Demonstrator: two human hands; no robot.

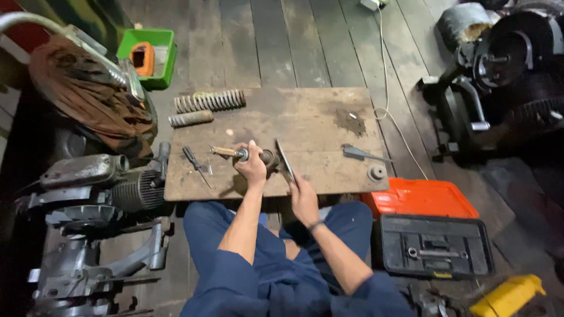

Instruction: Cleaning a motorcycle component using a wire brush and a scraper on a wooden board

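dark floorboards under a low wooden table (317,117). left hand (252,167) closed around a shaft (235,153), long axis left-right across the table. right hand (304,199) grips a thin metal disc (285,161) on edge at its right end.

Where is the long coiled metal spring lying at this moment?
In the head view, the long coiled metal spring lies at the far left corner of the worn wooden board, just beyond a shorter rusty spring and near the green plastic bin.
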